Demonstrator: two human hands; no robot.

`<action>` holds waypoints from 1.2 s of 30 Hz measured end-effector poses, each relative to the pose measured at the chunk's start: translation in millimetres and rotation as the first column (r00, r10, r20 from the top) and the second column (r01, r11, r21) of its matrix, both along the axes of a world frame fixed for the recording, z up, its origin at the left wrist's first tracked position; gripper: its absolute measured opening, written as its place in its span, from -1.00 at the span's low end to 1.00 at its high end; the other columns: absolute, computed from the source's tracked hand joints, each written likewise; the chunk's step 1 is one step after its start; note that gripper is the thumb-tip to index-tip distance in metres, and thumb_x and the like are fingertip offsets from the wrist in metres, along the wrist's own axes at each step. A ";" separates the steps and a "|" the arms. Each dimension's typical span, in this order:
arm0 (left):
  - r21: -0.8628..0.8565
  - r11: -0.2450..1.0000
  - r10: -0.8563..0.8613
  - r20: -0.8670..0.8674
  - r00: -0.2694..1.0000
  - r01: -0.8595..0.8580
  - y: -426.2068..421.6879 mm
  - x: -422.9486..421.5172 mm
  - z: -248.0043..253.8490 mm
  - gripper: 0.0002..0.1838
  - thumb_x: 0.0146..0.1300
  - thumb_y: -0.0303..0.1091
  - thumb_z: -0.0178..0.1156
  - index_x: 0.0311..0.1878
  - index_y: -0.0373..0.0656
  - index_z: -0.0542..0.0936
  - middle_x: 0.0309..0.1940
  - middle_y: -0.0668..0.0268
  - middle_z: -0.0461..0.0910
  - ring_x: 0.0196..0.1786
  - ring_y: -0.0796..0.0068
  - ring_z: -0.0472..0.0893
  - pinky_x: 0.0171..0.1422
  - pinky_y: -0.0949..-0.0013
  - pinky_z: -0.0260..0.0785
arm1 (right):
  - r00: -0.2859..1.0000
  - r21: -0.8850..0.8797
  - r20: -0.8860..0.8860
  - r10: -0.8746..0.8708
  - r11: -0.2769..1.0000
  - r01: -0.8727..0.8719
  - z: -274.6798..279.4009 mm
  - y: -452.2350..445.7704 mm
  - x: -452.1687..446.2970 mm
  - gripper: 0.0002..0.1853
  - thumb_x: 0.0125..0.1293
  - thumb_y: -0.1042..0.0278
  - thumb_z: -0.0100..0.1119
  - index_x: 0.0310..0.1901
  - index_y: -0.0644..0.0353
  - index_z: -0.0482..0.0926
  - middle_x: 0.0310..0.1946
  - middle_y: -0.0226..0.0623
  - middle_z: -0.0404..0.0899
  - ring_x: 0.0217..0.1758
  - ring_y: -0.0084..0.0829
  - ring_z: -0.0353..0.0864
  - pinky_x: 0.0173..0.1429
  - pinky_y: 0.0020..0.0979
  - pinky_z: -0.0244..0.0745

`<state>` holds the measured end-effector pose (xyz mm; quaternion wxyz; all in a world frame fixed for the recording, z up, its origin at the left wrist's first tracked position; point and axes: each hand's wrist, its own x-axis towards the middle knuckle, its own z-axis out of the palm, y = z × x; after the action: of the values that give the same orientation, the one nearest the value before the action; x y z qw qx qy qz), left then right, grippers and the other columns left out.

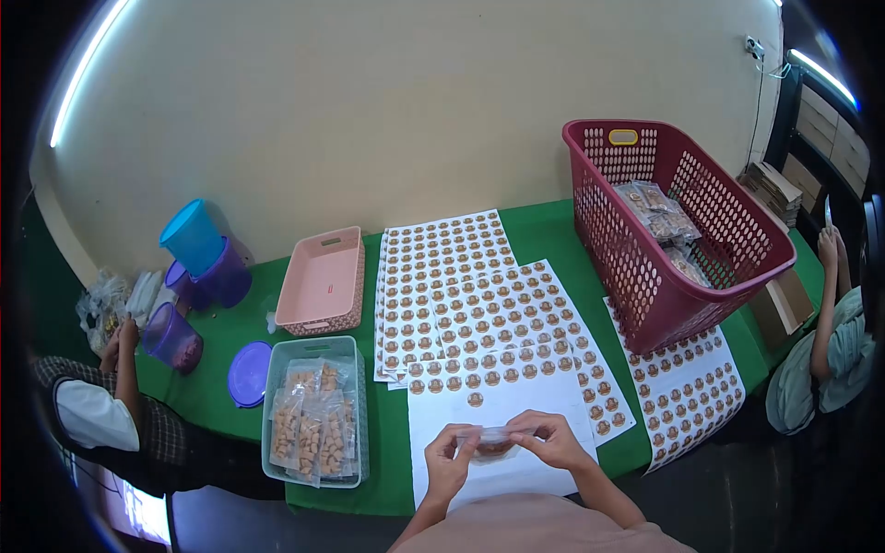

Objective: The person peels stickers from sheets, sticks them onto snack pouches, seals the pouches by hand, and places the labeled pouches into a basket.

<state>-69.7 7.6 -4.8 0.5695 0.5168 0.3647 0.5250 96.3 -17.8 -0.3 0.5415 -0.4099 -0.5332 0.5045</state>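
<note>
Low in the head view, both my hands pinch the top edge of a small clear plastic bag (495, 449) with brown contents or a brown label; which, I cannot tell. My left hand (446, 463) grips its left corner and my right hand (555, 442) its right corner. Beneath them lies a white sticker sheet (433, 417), mostly bare, with round brown stickers along its upper part. More sticker sheets (452, 267) lie beyond it. To the left, a clear plastic bin (273, 433) holds several bags of tan snack pieces (318, 429).
A maroon basket (636, 295) with packed bags (659, 207) stands at right. A pink tray (318, 276), a purple lid (249, 373) and purple and blue containers (194, 238) are at left. One person (92, 415) works at left, another (830, 350) at right.
</note>
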 end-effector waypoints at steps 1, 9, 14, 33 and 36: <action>0.024 0.999 0.038 -0.008 0.999 -0.038 1.5 0.9 2.5 -0.86 0.07 -0.53 0.06 -0.28 -0.34 0.45 -0.33 0.21 0.46 -0.23 0.51 0.45 -0.17 0.45 0.35 | 0.998 -0.017 -0.022 -0.056 0.998 0.056 -1.2 0.5 0.2 -0.88 0.09 0.50 0.06 -0.31 0.27 0.53 -0.37 -0.29 0.50 -0.29 -0.57 0.44 -0.22 -0.58 0.33; 0.091 0.978 -0.180 -0.111 0.977 0.190 9.6 -2.8 -2.1 -0.50 0.01 -0.55 0.09 0.08 -0.33 0.23 0.03 0.10 0.27 0.13 0.32 0.26 0.14 0.35 0.19 | 0.982 -0.060 0.058 -0.182 0.981 0.185 -1.3 -4.5 -9.7 -0.79 0.15 0.42 0.01 -0.19 0.29 0.48 -0.22 -0.20 0.50 -0.24 -0.58 0.46 -0.13 -0.52 0.36; 0.188 0.964 -0.145 -0.224 0.964 0.188 1.2 5.3 -12.6 -0.48 0.09 -0.45 0.04 0.13 -0.34 0.16 0.12 0.09 0.19 0.16 0.32 0.23 0.17 0.37 0.09 | 0.998 0.093 0.067 -0.007 0.996 0.000 8.6 -9.8 -23.3 -0.72 0.20 0.32 -0.10 -0.12 0.28 0.44 -0.07 -0.20 0.41 0.01 -0.38 0.34 0.09 -0.39 0.19; -0.081 0.983 -0.161 0.058 0.985 0.165 -3.6 -5.7 1.8 -0.82 0.14 -0.40 0.03 -0.25 -0.32 0.47 -0.31 0.19 0.49 -0.25 0.49 0.50 -0.22 0.49 0.40 | 0.990 -0.098 -0.096 -0.102 0.991 0.093 1.5 -4.6 -16.2 -0.85 0.14 0.40 0.04 -0.34 0.32 0.47 -0.46 -0.36 0.49 -0.40 -0.63 0.44 -0.27 -0.59 0.36; -0.054 0.995 -0.088 0.020 0.996 0.089 -8.0 2.6 10.8 -0.79 0.10 -0.38 0.08 -0.23 -0.31 0.46 -0.35 0.22 0.50 -0.26 0.47 0.50 -0.16 0.49 0.38 | 0.987 -0.141 -0.102 -0.120 0.984 0.105 -4.2 -4.5 -19.9 -0.81 0.18 0.35 -0.03 -0.31 0.33 0.45 -0.44 -0.28 0.51 -0.40 -0.57 0.48 -0.27 -0.56 0.40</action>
<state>-67.1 -0.3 6.0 0.6094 0.5118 0.3506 0.4937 76.4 -22.2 -4.5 0.5689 -0.4466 -0.4429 0.5298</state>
